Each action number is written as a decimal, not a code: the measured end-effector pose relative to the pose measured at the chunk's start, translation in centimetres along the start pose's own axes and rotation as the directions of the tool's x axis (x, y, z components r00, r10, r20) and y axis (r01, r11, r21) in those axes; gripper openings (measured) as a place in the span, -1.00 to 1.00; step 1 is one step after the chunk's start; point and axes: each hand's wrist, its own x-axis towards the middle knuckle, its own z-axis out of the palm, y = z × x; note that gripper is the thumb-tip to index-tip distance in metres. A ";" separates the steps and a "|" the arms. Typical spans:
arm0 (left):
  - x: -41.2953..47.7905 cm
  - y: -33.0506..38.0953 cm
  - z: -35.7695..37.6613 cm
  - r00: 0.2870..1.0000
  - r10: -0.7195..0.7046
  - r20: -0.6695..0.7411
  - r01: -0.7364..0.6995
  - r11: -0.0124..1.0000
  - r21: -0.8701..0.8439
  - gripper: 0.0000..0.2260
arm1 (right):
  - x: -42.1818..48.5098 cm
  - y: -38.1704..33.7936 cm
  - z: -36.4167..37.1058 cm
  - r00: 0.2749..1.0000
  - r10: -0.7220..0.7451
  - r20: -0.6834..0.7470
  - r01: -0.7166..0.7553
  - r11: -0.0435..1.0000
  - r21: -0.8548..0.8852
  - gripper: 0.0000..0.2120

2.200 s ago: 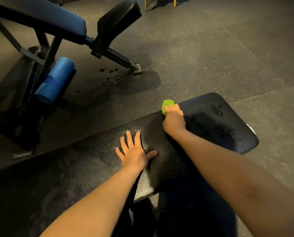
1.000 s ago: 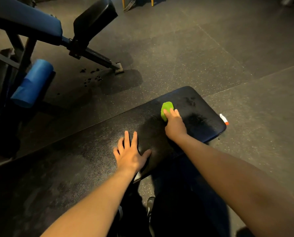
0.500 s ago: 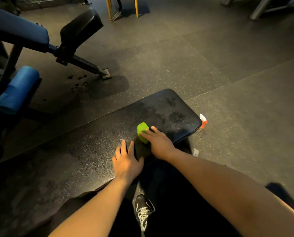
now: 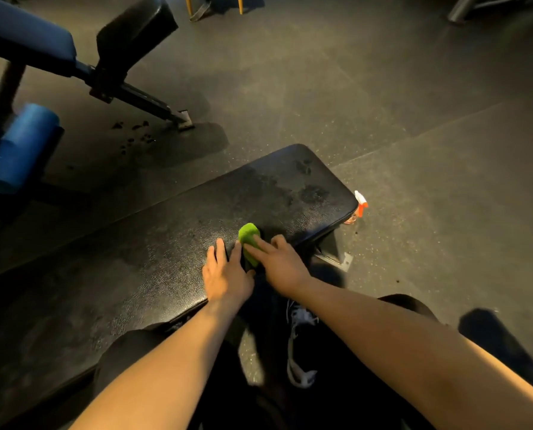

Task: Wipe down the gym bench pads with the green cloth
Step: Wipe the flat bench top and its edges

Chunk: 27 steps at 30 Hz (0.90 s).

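Both flat-fingered, left hand (image 4: 226, 274) beside right hand (image 4: 282, 265) pressing green cloth (image 4: 249, 234), lengthwise pointing away

Bare-armed on both sides, from the lower edge of the view up to the left hand (image 4: 226, 276) and the right hand (image 4: 282, 265). Dressed in black legwear (image 4: 128, 349), plain and matte, rounded over both knees, with weave and seams lost in shadow. Shod in a dark shoe (image 4: 310, 325) with white laces (image 4: 291, 364), crossed in rows over the top and trailing in long loose ends along the side. Too dim to tell any logo or marking on shoe or fabric
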 end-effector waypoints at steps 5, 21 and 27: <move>0.4 1.3 -0.4 0.997 -0.080 0.002 0.080 0.996 -0.041 -0.32 | -1.8 5.3 0.4 0.989 0.069 -0.132 -0.058 0.995 0.082 -0.36; -0.7 6.4 0.6 0.995 -0.047 0.092 0.034 0.990 0.137 -0.32 | -3.3 2.5 3.5 0.871 0.432 -0.235 -0.166 0.708 0.687 -0.54; -0.4 6.2 0.4 0.995 -0.018 0.100 0.000 0.985 0.175 -0.38 | -3.3 6.1 2.8 0.907 0.306 -0.288 -0.158 0.883 0.441 -0.60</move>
